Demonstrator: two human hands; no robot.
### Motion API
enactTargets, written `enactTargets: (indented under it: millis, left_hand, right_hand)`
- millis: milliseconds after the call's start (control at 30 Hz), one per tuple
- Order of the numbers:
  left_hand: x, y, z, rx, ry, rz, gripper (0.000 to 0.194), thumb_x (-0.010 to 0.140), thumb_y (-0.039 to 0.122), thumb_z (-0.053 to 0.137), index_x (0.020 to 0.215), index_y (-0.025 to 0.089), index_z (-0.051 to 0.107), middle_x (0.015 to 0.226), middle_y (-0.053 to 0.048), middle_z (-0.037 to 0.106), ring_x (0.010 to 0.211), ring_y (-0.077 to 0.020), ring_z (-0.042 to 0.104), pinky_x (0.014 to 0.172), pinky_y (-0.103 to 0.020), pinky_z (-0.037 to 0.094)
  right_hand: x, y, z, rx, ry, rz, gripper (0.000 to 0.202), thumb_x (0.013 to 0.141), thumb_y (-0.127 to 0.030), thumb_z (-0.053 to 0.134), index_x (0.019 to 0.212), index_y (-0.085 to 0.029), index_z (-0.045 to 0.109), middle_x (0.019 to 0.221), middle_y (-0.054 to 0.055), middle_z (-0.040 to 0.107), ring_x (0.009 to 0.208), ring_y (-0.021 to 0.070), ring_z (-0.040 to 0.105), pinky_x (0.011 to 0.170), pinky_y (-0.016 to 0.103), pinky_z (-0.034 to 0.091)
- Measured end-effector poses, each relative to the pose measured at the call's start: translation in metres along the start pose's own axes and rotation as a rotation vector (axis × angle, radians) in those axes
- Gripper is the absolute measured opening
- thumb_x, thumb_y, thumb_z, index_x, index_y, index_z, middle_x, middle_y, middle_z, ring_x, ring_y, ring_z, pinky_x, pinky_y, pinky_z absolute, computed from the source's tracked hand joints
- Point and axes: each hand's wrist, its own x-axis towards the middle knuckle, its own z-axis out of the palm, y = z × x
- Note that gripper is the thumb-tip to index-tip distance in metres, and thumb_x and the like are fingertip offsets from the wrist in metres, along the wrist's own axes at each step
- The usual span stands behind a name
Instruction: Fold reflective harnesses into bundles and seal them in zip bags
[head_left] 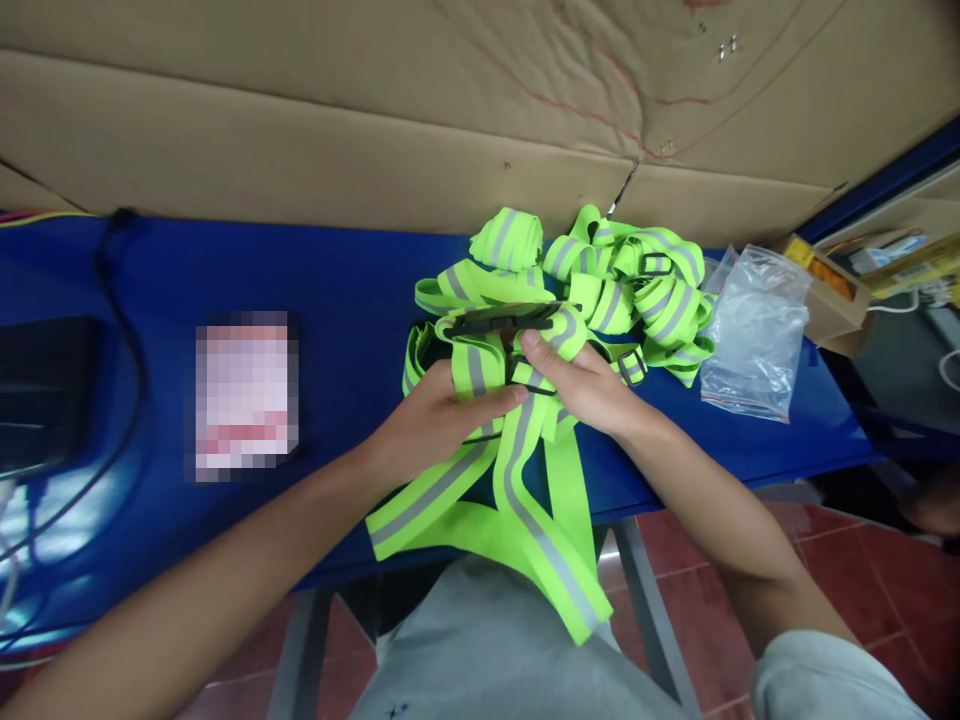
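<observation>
A neon-green reflective strap (517, 470) with a grey stripe hangs in loops over the table's front edge. My left hand (450, 410) is closed around its left side, thumb pointing right across the webbing. My right hand (581, 385) grips the upper right part, its thumb pressed on the green band beside a black slider. A black buckle (510, 318) lies across the top of the bundle, just above both hands. Fingers under the webbing are partly hidden. Behind my hands, more bundled green straps (667, 305) with black sliders are piled on the table.
The blue table (352, 290) backs onto a brown papered panel. Clear plastic bags (757, 330) and a cardboard box (825, 300) sit at the right. A blurred-out packet (244, 400) lies left, near a black device (45, 390) and a cable (124, 320).
</observation>
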Motion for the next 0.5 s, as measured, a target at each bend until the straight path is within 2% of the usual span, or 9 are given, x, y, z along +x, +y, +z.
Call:
enactTargets:
  millis: [67, 133, 167, 233, 300, 333, 400, 500]
  left_hand:
    - [-0.001, -0.004, 0.002, 0.003, 0.016, 0.013, 0.035, 0.089, 0.042, 0.077, 0.119, 0.022, 0.074, 0.118, -0.005, 0.077, 0.114, -0.0282, 0.069, 0.099, -0.039, 0.054]
    - [-0.001, -0.006, 0.002, 0.042, 0.001, 0.048, 0.034, 0.092, 0.043, 0.074, 0.118, 0.021, 0.075, 0.116, -0.006, 0.077, 0.119, -0.0293, 0.067, 0.102, -0.041, 0.053]
    - [-0.001, -0.006, 0.001, 0.075, -0.008, 0.066, 0.033, 0.092, 0.043, 0.073, 0.116, 0.021, 0.075, 0.115, -0.006, 0.077, 0.119, -0.0294, 0.067, 0.103, -0.042, 0.053]
    - [-0.001, -0.005, 0.0, 0.145, -0.014, 0.086, 0.029, 0.094, 0.042, 0.07, 0.111, 0.019, 0.075, 0.11, -0.006, 0.077, 0.116, -0.0293, 0.068, 0.103, -0.042, 0.054]
    - [0.0, -0.003, -0.002, 0.201, 0.01, 0.085, 0.027, 0.095, 0.041, 0.068, 0.107, 0.018, 0.075, 0.106, -0.006, 0.078, 0.113, -0.0293, 0.07, 0.102, -0.044, 0.055]
    - [0.0, -0.001, -0.002, 0.214, 0.025, 0.084, 0.026, 0.095, 0.04, 0.068, 0.107, 0.018, 0.076, 0.107, -0.006, 0.078, 0.113, -0.0294, 0.07, 0.103, -0.044, 0.055]
    - [0.0, 0.004, -0.001, 0.173, 0.055, 0.081, 0.027, 0.093, 0.037, 0.071, 0.112, 0.019, 0.076, 0.111, -0.005, 0.078, 0.117, -0.0293, 0.07, 0.109, -0.046, 0.053]
    - [-0.002, 0.017, 0.004, -0.087, 0.072, -0.052, 0.036, 0.087, 0.032, 0.077, 0.121, 0.021, 0.075, 0.11, -0.005, 0.08, 0.115, -0.0303, 0.073, 0.109, -0.047, 0.054]
  right_hand:
    - [0.001, -0.002, -0.003, -0.062, -0.017, -0.022, 0.039, 0.096, -0.054, 0.069, 0.118, -0.022, 0.073, 0.133, 0.004, 0.07, 0.133, 0.0215, 0.061, 0.124, 0.039, 0.041]
    - [0.001, -0.009, -0.009, -0.045, -0.051, -0.018, 0.054, 0.087, -0.052, 0.079, 0.131, -0.024, 0.067, 0.141, 0.004, 0.066, 0.137, 0.0231, 0.058, 0.124, 0.039, 0.041]
    - [0.001, -0.012, -0.012, 0.01, -0.074, 0.013, 0.062, 0.085, -0.056, 0.08, 0.136, -0.025, 0.064, 0.142, 0.004, 0.065, 0.137, 0.0238, 0.059, 0.122, 0.039, 0.043]
    - [0.001, -0.019, -0.021, 0.158, -0.103, 0.129, 0.066, 0.089, -0.071, 0.066, 0.137, -0.026, 0.063, 0.137, 0.004, 0.069, 0.129, 0.025, 0.064, 0.112, 0.04, 0.053]
    - [0.002, -0.022, -0.028, 0.201, -0.087, 0.225, 0.063, 0.092, -0.077, 0.053, 0.12, -0.024, 0.072, 0.118, 0.004, 0.075, 0.113, 0.0233, 0.071, 0.098, 0.036, 0.06]
    - [0.003, -0.023, -0.031, 0.164, -0.066, 0.241, 0.058, 0.092, -0.075, 0.056, 0.107, -0.022, 0.074, 0.106, 0.004, 0.076, 0.102, 0.0211, 0.073, 0.091, 0.033, 0.061]
    - [0.005, -0.025, -0.032, 0.056, -0.03, 0.216, 0.041, 0.087, -0.061, 0.073, 0.088, -0.02, 0.073, 0.088, 0.001, 0.074, 0.084, 0.0162, 0.072, 0.081, 0.027, 0.061]
    - [0.008, -0.032, -0.026, -0.033, 0.005, 0.106, 0.031, 0.081, -0.046, 0.085, 0.088, -0.019, 0.071, 0.082, -0.002, 0.072, 0.069, 0.0133, 0.068, 0.066, 0.026, 0.06]
